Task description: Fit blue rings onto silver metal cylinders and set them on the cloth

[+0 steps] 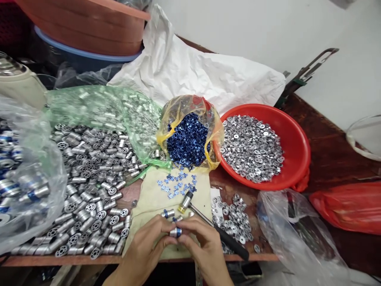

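My left hand (149, 242) and my right hand (200, 246) meet at the near edge of the table, over a beige cloth (154, 198). Together they pinch a small silver cylinder with a blue ring (175, 232) between the fingertips. Another assembled piece (167, 213) lies on the cloth just beyond them. A small hammer (208, 224) with a yellow-banded head lies right of my hands. Loose blue star-shaped parts (177, 186) are scattered on the cloth.
A pile of silver perforated cylinders (89, 186) covers the left. A yellow bag of blue rings (188, 139) stands in the middle. A red basin (297, 143) holds silver washers; more washers (235, 220) lie near the hammer. Clear plastic bags sit at both sides.
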A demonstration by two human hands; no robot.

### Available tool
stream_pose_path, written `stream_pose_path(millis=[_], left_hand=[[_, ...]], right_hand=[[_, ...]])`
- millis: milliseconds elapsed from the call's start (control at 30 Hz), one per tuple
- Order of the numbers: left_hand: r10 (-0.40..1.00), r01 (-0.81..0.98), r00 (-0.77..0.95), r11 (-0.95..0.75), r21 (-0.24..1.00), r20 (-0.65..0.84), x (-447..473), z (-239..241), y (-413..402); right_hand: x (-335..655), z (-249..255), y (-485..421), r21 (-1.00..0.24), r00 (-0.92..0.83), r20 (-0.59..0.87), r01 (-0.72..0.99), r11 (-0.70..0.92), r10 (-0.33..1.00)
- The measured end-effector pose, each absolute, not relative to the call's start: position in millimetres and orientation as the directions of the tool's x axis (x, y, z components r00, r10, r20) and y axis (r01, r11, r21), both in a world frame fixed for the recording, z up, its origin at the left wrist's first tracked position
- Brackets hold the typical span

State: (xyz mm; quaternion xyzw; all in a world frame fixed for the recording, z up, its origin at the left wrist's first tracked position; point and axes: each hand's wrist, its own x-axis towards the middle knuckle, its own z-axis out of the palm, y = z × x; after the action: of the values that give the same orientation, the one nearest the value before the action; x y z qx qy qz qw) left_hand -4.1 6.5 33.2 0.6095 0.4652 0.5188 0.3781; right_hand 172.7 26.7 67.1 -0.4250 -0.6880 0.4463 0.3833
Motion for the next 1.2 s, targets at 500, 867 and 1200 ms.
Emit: stream_pose_path(millis=[500, 867, 1200], left_hand=[[0.891, -0.687, 0.166, 0.412, 0.599, -0.423, 5, 49, 11], [0.928, -0.624, 0.063, 0.324, 0.712, -0.367, 2, 45, 14], [0.958, -0.515, -0.028, 0.230, 0.826, -0.285, 2, 31, 10]], right_hand=[[216, 59, 51, -0.617, -0.191, 0.400, 0.667, 0.417, 0.896], [161, 58, 37, -0.799, -0.188, 0.450, 0.353, 0.487, 0.873], [145, 48, 38, -0.976, -0.089, 0.210, 0.038, 0.214, 0.974]])
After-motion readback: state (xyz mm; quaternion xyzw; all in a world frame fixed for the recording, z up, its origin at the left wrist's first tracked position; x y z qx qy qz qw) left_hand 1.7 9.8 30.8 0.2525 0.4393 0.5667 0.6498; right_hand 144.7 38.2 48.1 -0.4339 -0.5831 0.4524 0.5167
